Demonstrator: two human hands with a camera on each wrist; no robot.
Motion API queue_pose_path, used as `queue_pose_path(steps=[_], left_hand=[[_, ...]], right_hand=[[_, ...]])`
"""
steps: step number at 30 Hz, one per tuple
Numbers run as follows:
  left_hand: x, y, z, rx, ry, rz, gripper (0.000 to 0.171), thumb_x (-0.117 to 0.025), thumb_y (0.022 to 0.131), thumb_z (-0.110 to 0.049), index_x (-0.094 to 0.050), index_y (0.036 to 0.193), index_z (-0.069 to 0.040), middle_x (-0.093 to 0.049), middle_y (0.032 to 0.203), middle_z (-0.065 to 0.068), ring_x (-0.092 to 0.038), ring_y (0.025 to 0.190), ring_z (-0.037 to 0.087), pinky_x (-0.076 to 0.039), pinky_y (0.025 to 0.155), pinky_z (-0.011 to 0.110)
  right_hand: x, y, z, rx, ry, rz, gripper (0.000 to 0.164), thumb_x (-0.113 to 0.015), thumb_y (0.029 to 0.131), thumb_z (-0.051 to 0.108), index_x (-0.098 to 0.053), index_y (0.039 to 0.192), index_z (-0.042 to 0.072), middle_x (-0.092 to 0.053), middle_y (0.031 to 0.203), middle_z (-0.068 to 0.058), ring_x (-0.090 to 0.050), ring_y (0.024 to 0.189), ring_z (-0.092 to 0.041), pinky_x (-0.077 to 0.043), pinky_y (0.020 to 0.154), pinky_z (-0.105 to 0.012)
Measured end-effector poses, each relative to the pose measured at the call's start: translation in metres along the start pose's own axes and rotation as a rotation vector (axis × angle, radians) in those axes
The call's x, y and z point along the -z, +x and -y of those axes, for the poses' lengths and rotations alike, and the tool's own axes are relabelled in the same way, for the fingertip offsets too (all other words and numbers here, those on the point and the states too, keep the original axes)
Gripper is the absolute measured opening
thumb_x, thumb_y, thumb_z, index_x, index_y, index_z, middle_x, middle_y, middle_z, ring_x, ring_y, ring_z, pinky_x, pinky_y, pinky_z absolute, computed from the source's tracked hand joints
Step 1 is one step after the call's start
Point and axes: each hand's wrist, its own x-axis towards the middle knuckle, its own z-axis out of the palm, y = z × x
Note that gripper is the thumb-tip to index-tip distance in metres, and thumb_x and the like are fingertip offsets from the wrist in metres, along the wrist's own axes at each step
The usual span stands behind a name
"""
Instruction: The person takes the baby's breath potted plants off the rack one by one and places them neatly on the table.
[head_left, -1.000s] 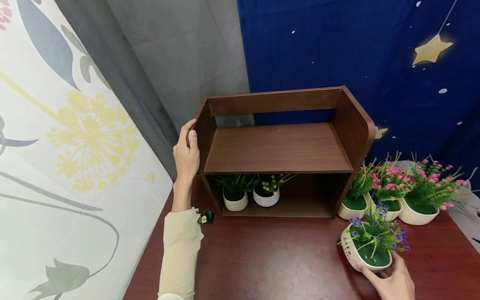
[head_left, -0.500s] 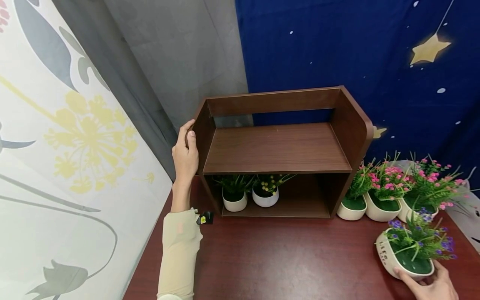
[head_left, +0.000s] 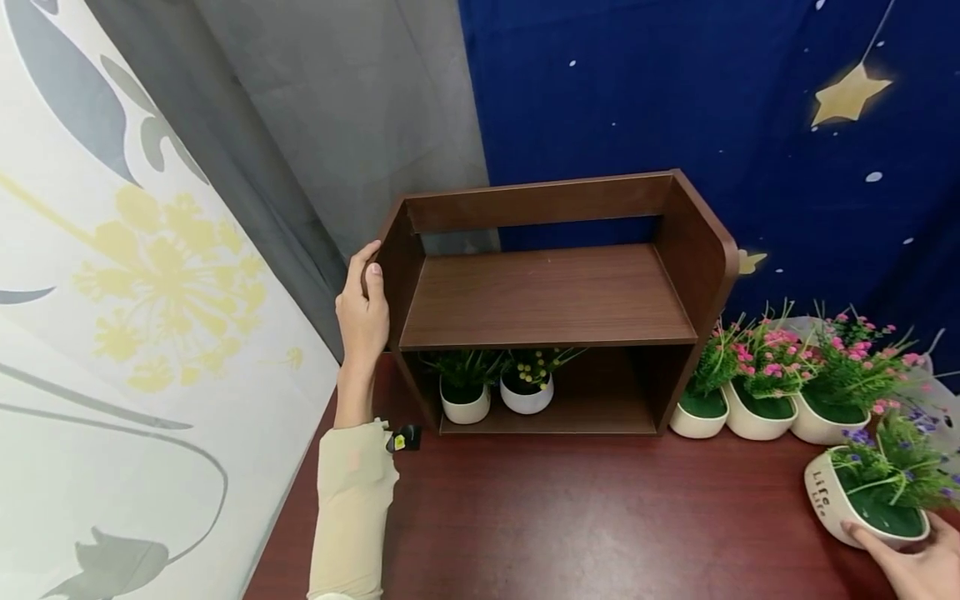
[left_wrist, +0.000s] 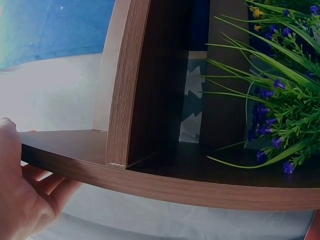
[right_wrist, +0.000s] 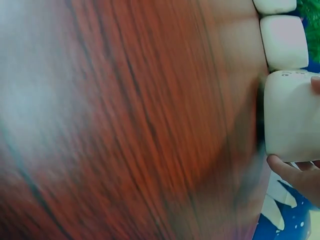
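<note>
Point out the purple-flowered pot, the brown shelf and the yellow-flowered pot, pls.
Purple-flowered pot (head_left: pixel 828 502): head view, on its white wall beside the lettering.
Brown shelf (head_left: pixel 547 297): head view, on the upper board.
Yellow-flowered pot (head_left: pixel 528 403): head view, on the front of its white wall.

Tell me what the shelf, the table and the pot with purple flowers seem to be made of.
The shelf looks like brown wood or wood-effect board, satiny, judging by its fine grain. The table seems wood or laminate, its reddish, streaked top showing a glossy glare. The pot could be ceramic or plastic: smooth, cream, without grain.
</note>
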Motion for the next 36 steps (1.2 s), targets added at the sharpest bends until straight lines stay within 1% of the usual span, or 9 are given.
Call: queue_pose_path(steps=[4,5,7,9,13,16,23,29,36], left_hand=[[0.003,-0.001,0.001,0.004,0.008,-0.002,0.037,-0.035,0.101,-0.034,-0.052,0.133,-0.023,-0.037,0.055,0.006,-0.029,0.047,0.021,-0.026,0.051,0.034],[0.003,-0.001,0.001,0.003,0.008,-0.003,0.037,-0.035,0.101,-0.034,-0.052,0.132,-0.022,-0.037,0.055,0.006,-0.029,0.047,0.021,-0.026,0.051,0.034],[0.004,-0.001,0.001,-0.001,0.009,-0.003,0.037,-0.035,0.101,-0.034,-0.052,0.132,-0.022,-0.037,0.054,0.006,-0.029,0.047,0.021,-0.026,0.051,0.034],[0.004,-0.001,0.001,-0.005,0.008,-0.003,0.037,-0.035,0.101,-0.034,-0.052,0.132,-0.023,-0.037,0.054,0.006,-0.029,0.047,0.020,-0.026,0.050,0.034],[0.004,0.000,0.001,-0.005,0.004,-0.002,0.037,-0.036,0.101,-0.034,-0.052,0.132,-0.023,-0.036,0.053,0.005,-0.029,0.047,0.020,-0.026,0.049,0.034],[0.003,0.000,0.001,-0.004,0.000,0.001,0.036,-0.036,0.101,-0.034,-0.052,0.132,-0.024,-0.035,0.053,0.006,-0.029,0.046,0.020,-0.025,0.049,0.033],[0.001,0.001,0.002,-0.005,-0.008,0.006,0.036,-0.036,0.101,-0.033,-0.052,0.132,-0.025,-0.035,0.052,0.005,-0.029,0.046,0.020,-0.026,0.050,0.033],[0.000,0.002,0.000,-0.014,-0.022,0.006,0.037,-0.036,0.101,-0.033,-0.052,0.133,-0.023,-0.037,0.053,0.005,-0.028,0.047,0.020,-0.027,0.051,0.033],[0.000,0.002,-0.002,-0.009,-0.025,0.020,0.037,-0.035,0.101,-0.034,-0.051,0.133,-0.023,-0.039,0.054,0.005,-0.028,0.047,0.020,-0.028,0.053,0.034]], right_hand=[[0.002,0.005,0.003,0.004,0.034,-0.023,0.077,-0.071,0.077,0.021,-0.032,0.134,-0.015,-0.040,0.117,-0.034,-0.048,0.090,-0.021,-0.034,0.094,-0.031],[0.003,0.008,0.002,0.003,0.056,-0.029,0.075,-0.071,0.076,0.019,-0.034,0.133,-0.014,-0.047,0.110,-0.028,-0.047,0.083,-0.009,-0.034,0.089,-0.023],[0.003,0.010,0.000,-0.014,0.075,-0.014,0.081,-0.069,0.078,0.020,-0.026,0.138,-0.014,-0.042,0.123,-0.031,-0.046,0.104,-0.030,-0.029,0.101,-0.031],[0.003,0.012,-0.002,-0.020,0.098,-0.024,0.082,-0.067,0.079,0.020,-0.023,0.139,-0.013,-0.039,0.127,-0.032,-0.041,0.117,-0.032,-0.024,0.105,-0.032],[0.004,0.016,-0.006,-0.013,0.178,-0.081,0.071,-0.068,0.077,0.016,-0.034,0.136,-0.007,-0.046,0.117,-0.011,-0.041,0.101,0.001,-0.022,0.099,-0.017],[0.005,0.022,-0.010,0.000,0.216,-0.097,0.066,-0.069,0.075,0.013,-0.038,0.131,-0.005,-0.041,0.102,0.006,-0.024,0.081,0.018,-0.023,0.090,-0.010],[0.005,0.032,-0.009,0.027,0.129,-0.073,0.075,-0.065,0.078,0.015,-0.028,0.137,-0.013,-0.038,0.117,-0.030,-0.017,0.086,0.019,-0.022,0.096,-0.014],[0.006,0.034,-0.006,0.080,0.127,-0.084,0.072,-0.064,0.078,0.011,-0.029,0.136,-0.014,-0.039,0.114,-0.030,-0.015,0.080,0.021,-0.023,0.093,-0.013],[0.007,0.033,-0.004,0.054,0.124,-0.065,0.077,-0.062,0.079,0.012,-0.022,0.140,-0.012,-0.034,0.129,-0.033,-0.027,0.106,0.009,-0.020,0.105,-0.024]])
